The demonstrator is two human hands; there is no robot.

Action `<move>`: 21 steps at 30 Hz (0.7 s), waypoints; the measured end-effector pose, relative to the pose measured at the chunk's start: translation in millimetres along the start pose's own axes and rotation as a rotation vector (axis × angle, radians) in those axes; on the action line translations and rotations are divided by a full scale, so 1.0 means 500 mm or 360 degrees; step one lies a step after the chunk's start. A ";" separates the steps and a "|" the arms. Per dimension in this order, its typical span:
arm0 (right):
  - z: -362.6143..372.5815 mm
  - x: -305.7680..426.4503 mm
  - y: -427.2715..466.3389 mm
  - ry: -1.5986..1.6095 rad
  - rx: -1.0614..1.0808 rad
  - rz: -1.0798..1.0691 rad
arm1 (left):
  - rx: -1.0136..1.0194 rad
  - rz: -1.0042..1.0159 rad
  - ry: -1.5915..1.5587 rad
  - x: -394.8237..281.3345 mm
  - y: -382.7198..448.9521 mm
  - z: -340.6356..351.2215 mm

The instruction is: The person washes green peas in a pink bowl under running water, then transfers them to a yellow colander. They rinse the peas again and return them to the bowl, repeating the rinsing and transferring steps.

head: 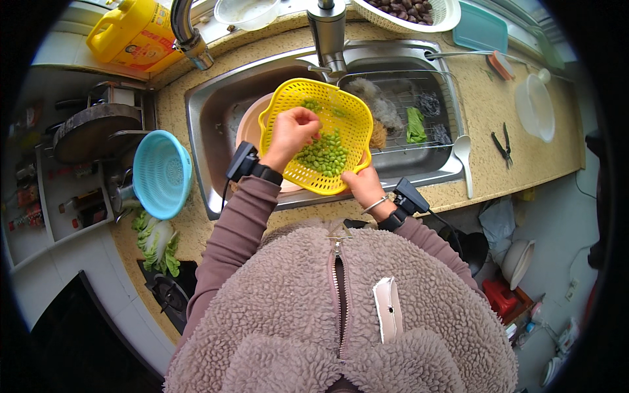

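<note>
A yellow plastic colander (363, 118), tilted over the left sink bowl, holds many shelled green beans (324, 156). My right hand (365, 189) grips its near right rim, thumb on top. Over the beans hangs my left hand (293, 131), fingertips drawn together; whether anything is pinched between them cannot be told. Beneath the colander a pale pink basin (248, 126) shows in part. A blue plastic colander (162, 174) stands on the counter at the left.
A wire rack (393, 145) with scouring pads and a green leaf spans the right sink bowl. Faucet (328, 39) ahead; white spoon (462, 162) and pliers-like tool (503, 146) on the right. Leafy cabbage (157, 241) lies near the stove; a yellow jug (135, 37) stands back left.
</note>
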State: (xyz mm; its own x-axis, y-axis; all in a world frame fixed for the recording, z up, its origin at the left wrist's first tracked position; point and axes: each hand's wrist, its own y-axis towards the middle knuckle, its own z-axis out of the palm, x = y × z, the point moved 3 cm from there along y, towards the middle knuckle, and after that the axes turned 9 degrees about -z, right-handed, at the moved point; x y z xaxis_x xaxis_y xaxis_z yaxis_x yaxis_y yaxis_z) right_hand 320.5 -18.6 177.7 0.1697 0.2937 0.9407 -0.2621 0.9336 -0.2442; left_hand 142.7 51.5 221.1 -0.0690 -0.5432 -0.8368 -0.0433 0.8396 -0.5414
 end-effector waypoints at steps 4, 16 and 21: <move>-0.010 0.006 -0.001 -0.0004 -0.0060 0.0091 | -0.0198 0.0218 -0.0373 -0.042 -0.023 -0.099; -0.003 0.059 -0.037 -0.0053 -0.0366 0.0078 | -0.1441 -0.0350 0.1336 0.182 0.131 -0.380; 0.006 0.050 -0.026 -0.0031 -0.0270 0.0005 | -0.1332 0.0411 0.0930 0.124 0.062 -0.343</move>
State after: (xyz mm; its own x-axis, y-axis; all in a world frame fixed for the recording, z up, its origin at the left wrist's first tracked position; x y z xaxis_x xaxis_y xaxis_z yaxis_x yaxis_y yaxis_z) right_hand 325.2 -24.1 205.4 0.1505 0.2939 0.9439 -0.0984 0.9545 -0.2816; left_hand -34.1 44.0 166.3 -0.6344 -0.4495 -0.6289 -0.6180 0.7836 0.0633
